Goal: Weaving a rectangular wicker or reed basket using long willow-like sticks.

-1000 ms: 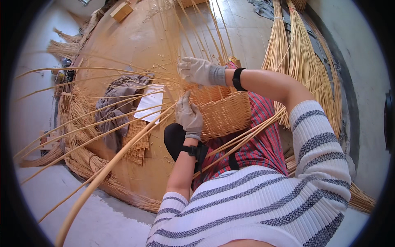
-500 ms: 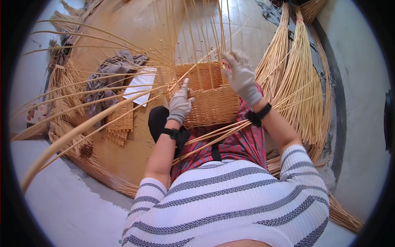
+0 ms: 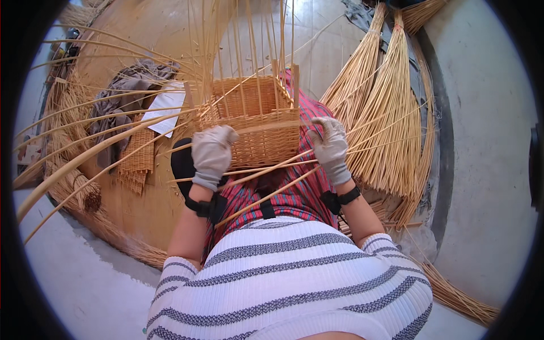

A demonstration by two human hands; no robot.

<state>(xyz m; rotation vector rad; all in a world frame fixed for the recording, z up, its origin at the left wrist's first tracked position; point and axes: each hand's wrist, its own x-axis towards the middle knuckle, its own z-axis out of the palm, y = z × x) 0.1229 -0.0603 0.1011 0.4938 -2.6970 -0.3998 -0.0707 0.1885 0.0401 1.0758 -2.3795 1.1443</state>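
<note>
An open, box-shaped wicker basket [image 3: 263, 148] sits against my lap, with tall thin stakes [image 3: 251, 48] rising from its rim. My left hand [image 3: 211, 156], in a pale glove, is curled closed beside the basket's near left corner. Just off the near right corner, my gloved right hand [image 3: 331, 146] has its fingers bent inward. A faint blurred strip runs across the basket front between the hands; what either hand grips is not clear. Loose wicker rods [image 3: 283, 187] lie across my lap below the basket, some passing by my right hand.
Long rods [image 3: 85, 164] fan out leftward from the basket. On the floor at left are a grey cloth [image 3: 122, 99], a white paper sheet [image 3: 164, 113] and woven panels [image 3: 136, 156]. Large bundles of rods [image 3: 391, 124] lie at right, near the wall [image 3: 481, 141].
Both hands have come nearer to me, the right one down from the far right stakes and the left one off the left rim. The whole view has shifted, putting the scene further left.
</note>
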